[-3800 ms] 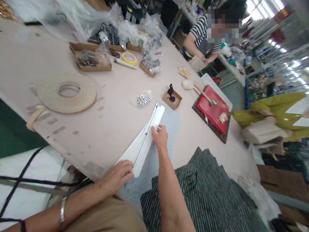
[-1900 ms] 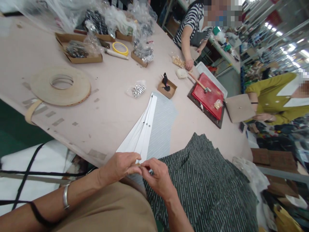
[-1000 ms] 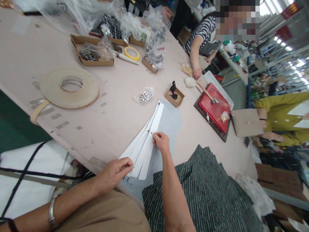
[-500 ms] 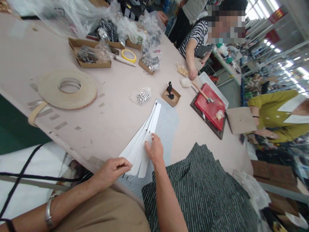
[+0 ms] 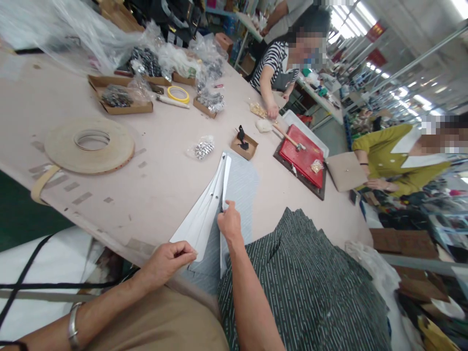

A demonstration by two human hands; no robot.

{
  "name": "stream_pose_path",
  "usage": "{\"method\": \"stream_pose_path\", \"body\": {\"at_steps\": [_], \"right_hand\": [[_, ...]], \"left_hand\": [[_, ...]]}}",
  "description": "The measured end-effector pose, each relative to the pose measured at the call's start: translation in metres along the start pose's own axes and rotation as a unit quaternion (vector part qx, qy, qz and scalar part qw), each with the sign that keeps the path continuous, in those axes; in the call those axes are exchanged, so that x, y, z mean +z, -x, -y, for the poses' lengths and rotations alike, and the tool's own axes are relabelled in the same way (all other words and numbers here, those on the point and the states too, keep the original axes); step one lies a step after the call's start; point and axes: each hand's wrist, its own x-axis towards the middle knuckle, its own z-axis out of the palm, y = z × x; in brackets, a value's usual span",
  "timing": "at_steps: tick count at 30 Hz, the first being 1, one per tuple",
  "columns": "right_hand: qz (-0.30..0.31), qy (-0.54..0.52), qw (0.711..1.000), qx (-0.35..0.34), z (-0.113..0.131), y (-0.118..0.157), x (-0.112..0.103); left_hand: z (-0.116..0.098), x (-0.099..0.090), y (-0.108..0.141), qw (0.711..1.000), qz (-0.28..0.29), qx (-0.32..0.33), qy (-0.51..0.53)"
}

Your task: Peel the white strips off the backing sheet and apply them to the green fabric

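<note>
Several long white strips (image 5: pixel 199 214) lie fanned out on grey-blue striped fabric (image 5: pixel 246 183), bunched at their far ends, with small dark dots or holes midway. My right hand (image 5: pixel 230 222) is closed around the edge of one white strip (image 5: pixel 226 178), which stands apart from the fan and is tipped on its side. Over the near left end of the fan is my left hand (image 5: pixel 175 258), its thumb and fingers pinched together; whatever is between them is too small to make out. Dark striped fabric pieces (image 5: pixel 303 278) lie stacked beside my right forearm.
A big tape roll (image 5: pixel 89 146) lies at left. Beyond the strips are a bag of metal parts (image 5: pixel 203 148), a small cardboard box (image 5: pixel 244 146), yellow tape (image 5: pixel 178 94) and a red slab (image 5: pixel 302 156) with a hammer (image 5: pixel 292 139). Two people work across the table.
The right hand has drawn one strip rightward from the fan and tipped it on edge, opening a gap. My left hand stays pinched near the strip ends. The view has shifted slightly.
</note>
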Motion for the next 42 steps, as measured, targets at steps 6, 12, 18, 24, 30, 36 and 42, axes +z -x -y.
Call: {"method": "stream_pose_path", "body": {"at_steps": [6, 12, 18, 24, 30, 36, 42], "right_hand": [[-0.107, -0.19, 0.971, 0.1, -0.068, 0.008, -0.073], [-0.258, -0.232, 0.917, 0.195, -0.155, 0.071, -0.178], [-0.333, -0.128, 0.884, 0.304, -0.205, 0.141, -0.24], [-0.289, 0.023, 0.911, 0.292, -0.16, 0.148, -0.221], [-0.157, 0.149, 0.975, 0.043, -0.067, 0.125, -0.136], [-0.195, 0.139, 0.954, 0.181, -0.113, 0.12, -0.165], [-0.144, 0.17, 0.935, 0.277, -0.177, 0.167, -0.225]], "left_hand": [[-0.001, 0.002, -0.005, 1.0, 0.017, -0.009, -0.006], [-0.005, 0.003, -0.007, 0.997, 0.044, 0.014, -0.055], [-0.012, 0.012, -0.007, 0.986, 0.038, 0.102, -0.126], [-0.018, 0.013, -0.007, 0.888, 0.008, 0.371, -0.27], [-0.025, 0.011, -0.005, 0.836, -0.021, 0.446, -0.319], [-0.019, 0.003, -0.005, 0.852, -0.035, 0.415, -0.318], [-0.001, 0.0, -0.009, 0.876, -0.017, 0.384, -0.291]]}}
